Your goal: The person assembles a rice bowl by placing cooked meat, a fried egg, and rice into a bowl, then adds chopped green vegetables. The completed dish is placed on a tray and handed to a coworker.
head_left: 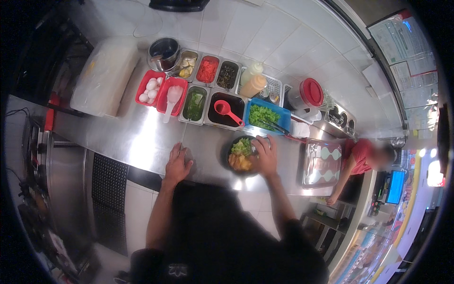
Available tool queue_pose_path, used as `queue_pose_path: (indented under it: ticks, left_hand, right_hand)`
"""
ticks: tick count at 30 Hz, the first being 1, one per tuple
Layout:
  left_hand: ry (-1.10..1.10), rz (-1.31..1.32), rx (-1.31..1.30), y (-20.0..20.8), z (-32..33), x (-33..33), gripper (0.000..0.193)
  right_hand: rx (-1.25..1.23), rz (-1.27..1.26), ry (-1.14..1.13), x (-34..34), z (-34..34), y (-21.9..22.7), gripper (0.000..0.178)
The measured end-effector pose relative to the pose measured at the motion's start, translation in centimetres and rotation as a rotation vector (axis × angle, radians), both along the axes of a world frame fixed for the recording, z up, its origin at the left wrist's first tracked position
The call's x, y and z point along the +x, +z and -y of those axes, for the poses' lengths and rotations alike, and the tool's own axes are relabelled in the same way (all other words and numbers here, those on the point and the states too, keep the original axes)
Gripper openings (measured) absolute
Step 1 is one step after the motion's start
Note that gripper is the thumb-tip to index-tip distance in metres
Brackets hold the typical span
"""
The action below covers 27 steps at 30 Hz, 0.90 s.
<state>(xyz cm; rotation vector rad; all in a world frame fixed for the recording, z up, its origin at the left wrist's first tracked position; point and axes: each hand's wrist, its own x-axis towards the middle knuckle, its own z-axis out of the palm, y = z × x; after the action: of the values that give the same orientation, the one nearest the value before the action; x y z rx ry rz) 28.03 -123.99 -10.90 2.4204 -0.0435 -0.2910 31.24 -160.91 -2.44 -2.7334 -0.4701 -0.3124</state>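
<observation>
A black bowl stands on the steel counter in front of me, with chopped lettuce and golden-brown pieces of food in it. Over the bowl's right side is my right hand, its fingers curled round a small shiny container that looks like a shaker; most of it is hidden by the hand. My left hand rests at the counter's front edge, left of the bowl, holding nothing, thumb apart from the fingers. Behind the bowl sits a blue tub of lettuce with dark tongs lying across it.
Steel pans hold shredded orange food, dark leaves, a green mix and a red ladle. A red tub of eggs, squeeze bottles and a clear-lidded tray stand around. At right, a person in red leans in.
</observation>
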Motion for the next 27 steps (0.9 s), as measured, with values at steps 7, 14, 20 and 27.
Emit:
queue_pose_path:
  ticks: [7,14,20,27]
  left_hand:
    - [-0.025,-0.038,0.044,0.0,0.2,0.1,0.06]
    - [-0.047,-0.046,0.066,0.1,-0.1,0.3,0.059]
    - [-0.023,-0.01,0.008,-1.1,0.0,0.5,0.057]
    - [-0.056,-0.01,0.013,-2.4,0.0,0.5,0.066]
  right_hand:
    - [0.487,-0.067,-0.251,0.7,1.2,-1.0,0.069]
    - [0.788,0.171,-0.508,16.4,4.5,3.1,0.079]
    - [0.363,-0.012,-0.664,29.8,8.6,-4.6,0.085]
    - [0.302,-0.293,-0.741,30.8,7.5,-3.8,0.079]
